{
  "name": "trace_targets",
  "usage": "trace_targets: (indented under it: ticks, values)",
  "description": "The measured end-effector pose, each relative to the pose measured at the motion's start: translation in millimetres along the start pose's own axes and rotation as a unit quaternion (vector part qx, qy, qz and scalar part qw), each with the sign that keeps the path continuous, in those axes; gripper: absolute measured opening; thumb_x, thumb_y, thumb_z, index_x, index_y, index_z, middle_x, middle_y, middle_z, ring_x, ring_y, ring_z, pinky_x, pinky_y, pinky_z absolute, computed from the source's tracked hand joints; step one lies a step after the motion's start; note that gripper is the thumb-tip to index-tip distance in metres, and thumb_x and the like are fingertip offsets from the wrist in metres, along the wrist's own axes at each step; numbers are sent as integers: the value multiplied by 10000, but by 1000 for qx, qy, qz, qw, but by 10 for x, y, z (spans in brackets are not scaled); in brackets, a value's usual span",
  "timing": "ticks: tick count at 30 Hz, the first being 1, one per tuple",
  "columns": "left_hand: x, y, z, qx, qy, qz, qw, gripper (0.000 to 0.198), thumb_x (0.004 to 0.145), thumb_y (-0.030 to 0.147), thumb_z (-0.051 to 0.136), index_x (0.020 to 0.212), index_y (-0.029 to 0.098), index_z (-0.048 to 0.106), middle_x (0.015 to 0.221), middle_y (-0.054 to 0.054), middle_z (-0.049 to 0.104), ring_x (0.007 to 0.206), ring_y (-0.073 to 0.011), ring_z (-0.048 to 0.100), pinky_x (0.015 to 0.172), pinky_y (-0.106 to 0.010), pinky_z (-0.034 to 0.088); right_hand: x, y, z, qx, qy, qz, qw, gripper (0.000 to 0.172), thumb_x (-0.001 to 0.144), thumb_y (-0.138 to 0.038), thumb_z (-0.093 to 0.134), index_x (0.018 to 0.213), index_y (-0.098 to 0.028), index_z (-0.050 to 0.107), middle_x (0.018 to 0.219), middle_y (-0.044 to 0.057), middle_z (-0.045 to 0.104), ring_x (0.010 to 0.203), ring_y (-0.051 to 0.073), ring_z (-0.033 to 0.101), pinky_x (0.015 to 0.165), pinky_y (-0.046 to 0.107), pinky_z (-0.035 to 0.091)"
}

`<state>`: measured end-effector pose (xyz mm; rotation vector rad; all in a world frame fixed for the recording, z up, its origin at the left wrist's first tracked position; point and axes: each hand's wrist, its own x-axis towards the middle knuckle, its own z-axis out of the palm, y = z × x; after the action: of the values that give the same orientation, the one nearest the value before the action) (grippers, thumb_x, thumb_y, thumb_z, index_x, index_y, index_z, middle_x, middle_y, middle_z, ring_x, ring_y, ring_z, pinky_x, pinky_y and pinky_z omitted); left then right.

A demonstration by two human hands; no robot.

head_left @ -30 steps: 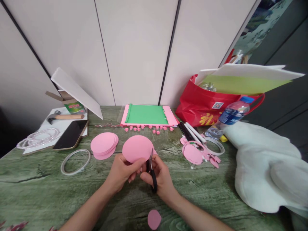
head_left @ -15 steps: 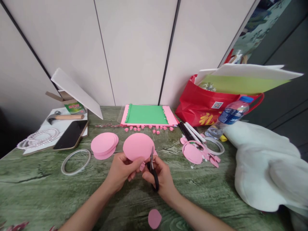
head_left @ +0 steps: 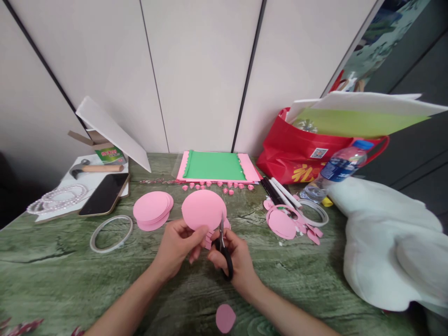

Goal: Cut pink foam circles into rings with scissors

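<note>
My left hand (head_left: 180, 245) pinches the lower edge of a round pink paper disc (head_left: 203, 209), thumb on top. In my right hand (head_left: 236, 256) are black-handled scissors (head_left: 227, 261), their blades pointing up at the disc's right edge. Whether the blades are fully closed, I cannot tell. Behind the scissors more pink paper shows below the disc, partly hidden by my fingers. Left of the hands lies a stack of pink paper discs (head_left: 152, 207). A small pink paper piece (head_left: 225, 318) rests on the table nearer to me.
On the left are a roll of tape (head_left: 111, 233), a phone (head_left: 104, 193), a hammer (head_left: 100, 168) and bead strings (head_left: 58, 198). Green paper (head_left: 215, 165) lies behind small pink rosettes (head_left: 226, 191). Rightward stand pink scraps (head_left: 282, 224), a bottle (head_left: 338, 170), a red bag (head_left: 283, 154) and a white plush (head_left: 378, 252).
The disc has risen slightly, showing more pink paper beneath it by my fingers. The whole view has shifted a little; both hands keep their holds.
</note>
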<state>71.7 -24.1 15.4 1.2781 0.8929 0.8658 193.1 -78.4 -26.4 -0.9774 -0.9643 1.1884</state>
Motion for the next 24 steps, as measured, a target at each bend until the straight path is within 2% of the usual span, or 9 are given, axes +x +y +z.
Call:
trace_targets:
  ticks: [3, 8, 12, 15, 24]
  values:
    - [-6, 8, 22, -16, -22, -14, 1000, 264, 701, 324, 641, 552, 112, 589, 488, 8, 581, 288, -43, 423, 262, -145, 297, -14, 8, 16, 5, -14, -10, 1000, 357, 610, -404, 730, 752, -196, 477, 514, -77, 467, 412, 58, 325, 402, 183, 257]
    - [-2, 11, 44, 19, 14, -26, 999, 310, 665, 327, 664, 472, 105, 563, 405, 26, 514, 261, -20, 355, 258, -135, 225, -25, 42, 22, 32, -42, -7, 999, 349, 633, -386, 730, 780, -195, 478, 586, -54, 515, 456, 72, 374, 438, 196, 294]
    - [1, 3, 36, 54, 20, -27, 998, 299, 649, 321, 667, 467, 111, 558, 357, 44, 464, 257, -17, 321, 262, -135, 197, 0, 34, 11, 49, -20, -28, 998, 438, 597, -378, 765, 869, -203, 471, 651, -38, 524, 586, 120, 466, 542, 231, 353]
    - [0, -2, 29, 72, 19, -21, 997, 270, 654, 314, 659, 496, 108, 586, 349, 50, 445, 264, -16, 311, 268, -135, 189, 21, 14, 5, 37, -10, -36, 999, 479, 586, -369, 777, 914, -202, 470, 674, -35, 514, 625, 129, 470, 594, 250, 364]
    - [2, 42, 33, 61, 36, -32, 997, 261, 617, 317, 677, 489, 115, 571, 360, 46, 470, 264, -18, 307, 263, -140, 176, 24, 21, 2, 38, -14, -18, 999, 465, 550, -434, 781, 813, -203, 475, 624, -48, 486, 554, 110, 414, 518, 228, 310]
